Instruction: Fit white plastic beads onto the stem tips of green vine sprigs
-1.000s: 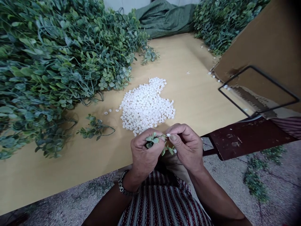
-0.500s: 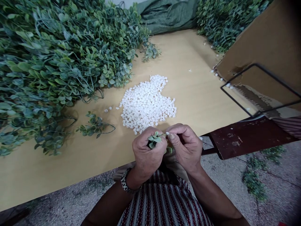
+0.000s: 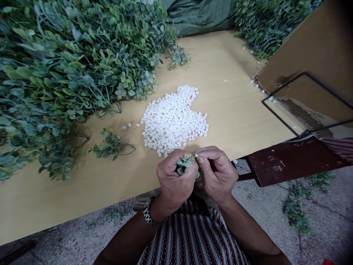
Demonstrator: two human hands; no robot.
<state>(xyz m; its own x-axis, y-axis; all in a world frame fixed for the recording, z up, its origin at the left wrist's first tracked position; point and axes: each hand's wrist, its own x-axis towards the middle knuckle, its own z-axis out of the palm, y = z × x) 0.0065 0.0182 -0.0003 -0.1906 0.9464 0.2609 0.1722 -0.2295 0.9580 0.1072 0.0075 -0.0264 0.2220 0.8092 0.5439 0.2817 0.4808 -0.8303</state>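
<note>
My left hand [image 3: 176,182] is closed around a small green leafy sprig [image 3: 184,163], whose leaves poke out above and beside the fingers. Close on its right, my right hand [image 3: 219,176] pinches a tiny white piece [image 3: 196,155] between thumb and forefinger, at the tip of the sprig's stem. Whether that piece sits on the stem is too small to tell. Just beyond both hands lies a pile of small white pieces [image 3: 172,119] on the tan table [image 3: 110,187]. A loose green sprig [image 3: 110,145] rests to the left of the pile.
A large heap of green foliage [image 3: 82,55] covers the back left. At the back are a green cloth [image 3: 201,16] and more foliage [image 3: 264,25]. On the right stand a cardboard box [image 3: 311,48] and a black wire frame [image 3: 281,117], above a dark red bench [image 3: 292,158].
Both hands have shifted very slightly in the view, with the same hold on the sprig and the white piece. The camera view has tilted a little.
</note>
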